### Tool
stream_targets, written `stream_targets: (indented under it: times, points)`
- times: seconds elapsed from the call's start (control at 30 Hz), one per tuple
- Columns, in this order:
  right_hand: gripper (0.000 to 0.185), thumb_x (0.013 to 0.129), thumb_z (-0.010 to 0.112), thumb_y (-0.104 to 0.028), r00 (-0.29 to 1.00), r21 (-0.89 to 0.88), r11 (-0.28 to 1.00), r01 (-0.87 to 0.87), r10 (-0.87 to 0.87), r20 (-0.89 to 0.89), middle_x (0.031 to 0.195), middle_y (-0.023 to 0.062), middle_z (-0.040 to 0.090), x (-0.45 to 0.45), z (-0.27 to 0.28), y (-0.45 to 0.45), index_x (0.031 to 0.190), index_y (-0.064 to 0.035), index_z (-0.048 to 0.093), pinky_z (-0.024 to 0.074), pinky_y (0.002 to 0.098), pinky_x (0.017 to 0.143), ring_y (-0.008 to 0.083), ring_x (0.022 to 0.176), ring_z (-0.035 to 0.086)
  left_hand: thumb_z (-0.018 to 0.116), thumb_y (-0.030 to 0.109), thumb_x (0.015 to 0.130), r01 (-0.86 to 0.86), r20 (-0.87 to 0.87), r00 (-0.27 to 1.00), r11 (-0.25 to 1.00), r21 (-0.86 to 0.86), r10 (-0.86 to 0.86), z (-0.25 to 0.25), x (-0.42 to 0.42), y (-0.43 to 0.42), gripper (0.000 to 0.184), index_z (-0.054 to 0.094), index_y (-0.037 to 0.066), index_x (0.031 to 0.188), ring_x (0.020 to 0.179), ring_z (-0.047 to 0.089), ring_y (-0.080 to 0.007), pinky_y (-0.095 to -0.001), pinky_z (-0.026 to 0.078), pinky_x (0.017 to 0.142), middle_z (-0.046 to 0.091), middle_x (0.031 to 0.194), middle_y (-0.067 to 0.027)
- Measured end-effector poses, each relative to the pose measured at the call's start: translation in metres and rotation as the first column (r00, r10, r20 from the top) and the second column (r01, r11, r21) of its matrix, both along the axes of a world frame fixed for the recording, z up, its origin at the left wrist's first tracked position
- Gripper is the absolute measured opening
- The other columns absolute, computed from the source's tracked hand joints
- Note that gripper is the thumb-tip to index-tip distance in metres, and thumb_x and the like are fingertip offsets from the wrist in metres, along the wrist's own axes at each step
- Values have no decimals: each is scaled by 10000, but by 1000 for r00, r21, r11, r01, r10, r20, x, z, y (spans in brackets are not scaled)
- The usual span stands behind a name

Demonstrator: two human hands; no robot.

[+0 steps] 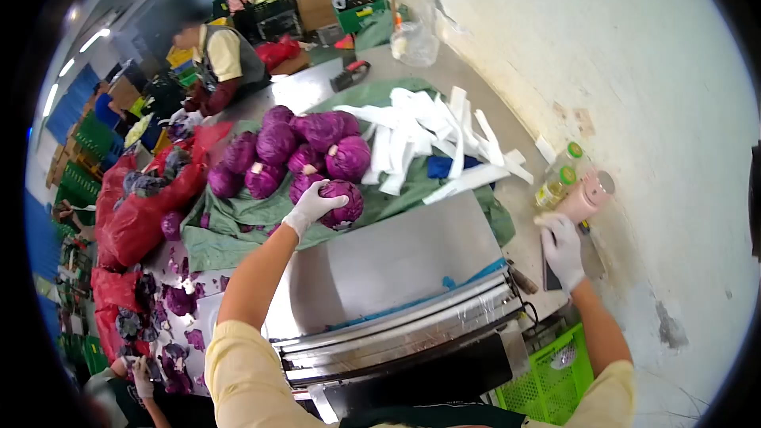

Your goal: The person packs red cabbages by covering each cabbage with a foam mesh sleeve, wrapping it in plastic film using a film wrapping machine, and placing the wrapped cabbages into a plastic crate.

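Observation:
My left hand [315, 204], in a white glove, grips a purple cabbage [342, 206] from its left side at the near edge of the pile. More purple cabbages [277, 143] lie heaped just beyond it on a green cloth [238, 234]. At the right, my gloved right hand [563, 250] has its fingers bent together beside the wall. A pale bit shows at its fingertips, too small to name. Close by stand a pink bottle [585, 196] and two green-capped bottles [556, 186]. A dark, flat phone-like object [550, 276] lies partly under that hand.
White strips [412, 131] lie right of the cabbages. In front of me is a metal wrapping machine [388, 257], with a green crate [555, 372] below right. Red bags [139, 222] and cabbage scraps lie left. A co-worker [226, 63] stands across the table; another person's hand [143, 376] is lower left.

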State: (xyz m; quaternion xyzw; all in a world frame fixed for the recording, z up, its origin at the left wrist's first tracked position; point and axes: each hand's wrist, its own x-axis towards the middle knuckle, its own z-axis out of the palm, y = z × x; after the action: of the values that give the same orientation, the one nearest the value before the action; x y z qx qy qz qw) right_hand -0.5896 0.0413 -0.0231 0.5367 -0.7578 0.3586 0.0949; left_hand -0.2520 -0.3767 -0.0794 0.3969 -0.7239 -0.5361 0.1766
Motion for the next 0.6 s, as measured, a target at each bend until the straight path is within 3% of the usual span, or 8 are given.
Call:
stream_targets:
  times: [0.1, 0.17, 0.27, 0.33, 0.37, 0.43, 0.53, 0.6]
  points:
    - [306, 817, 545, 3, 992, 2, 994, -110, 110, -68, 1092, 139, 603, -20, 0, -99, 1078, -109, 656, 470, 398, 868, 337, 992, 576, 719, 276, 834, -152, -237, 938, 914, 376, 254, 60, 49, 3, 582, 478, 29, 1302, 993, 629, -215, -401, 537, 848, 604, 1164, -124]
    - [474, 794, 512, 32, 972, 172, 978, -116, 148, -182, 1234, 150, 550, -27, -6, -159, 1206, -182, 610, 440, 419, 947, 352, 1139, 524, 607, 486, 879, -150, -224, 924, 834, 532, 309, 97, 103, 13, 572, 460, 214, 1361, 1120, 571, -201, -465, 494, 900, 583, 1242, -62]
    - [628, 777, 502, 40, 861, 336, 939, -70, 227, -455, 1360, 155, 466, -41, -26, -224, 1316, -280, 523, 380, 441, 1034, 355, 1284, 426, 531, 545, 899, -211, -306, 930, 978, 1, 201, 96, 194, 51, 641, 396, 187, 1414, 1252, 470, -227, -472, 384, 1044, 477, 1376, -85]
    - [661, 786, 512, 1, 802, 480, 873, -89, 348, -485, 1413, 117, 427, -43, -24, -247, 1352, -338, 469, 326, 477, 1072, 328, 1349, 370, 479, 585, 908, -125, -478, 817, 910, 396, 321, 102, 246, 75, 698, 336, 165, 1447, 1296, 432, -266, -441, 303, 1121, 405, 1440, -107]
    - [634, 793, 514, -15, 772, 499, 862, -92, 378, -510, 1402, 99, 442, -42, -26, -254, 1346, -321, 476, 328, 484, 1065, 324, 1342, 380, 475, 645, 878, -111, -469, 671, 703, 703, 574, 102, 272, 88, 759, 337, 160, 1445, 1292, 441, -286, -467, 350, 1092, 421, 1431, -114]
    - [406, 797, 584, -139, 765, 513, 856, -72, 377, -522, 1261, 55, 552, -40, -21, -266, 1193, -222, 599, 338, 474, 1042, 307, 1285, 441, 470, 691, 851, -299, -310, 543, 525, 797, 780, 86, 316, 120, 788, 374, 162, 1426, 1278, 456, -314, -508, 413, 1035, 439, 1421, -109]
    - [317, 786, 639, -179, 817, 311, 931, -189, 325, -476, 1170, 63, 595, -38, -13, -286, 1103, -165, 630, 331, 451, 1048, 295, 1224, 485, 541, 666, 820, -125, -346, 437, 436, 891, 830, 59, 354, 164, 773, 409, 181, 1406, 1333, 390, -276, -503, 346, 1075, 463, 1405, -78]
    - [246, 808, 661, -189, 841, -128, 902, -411, 322, -435, 1120, 73, 610, -8, 29, -286, 1039, -110, 629, 346, 452, 1035, 316, 1120, 540, 741, 439, 770, -470, -163, 838, 841, 267, 520, 39, 363, 185, 820, 320, 166, 1419, 1344, 375, -235, -463, 181, 1150, 459, 1405, -73]
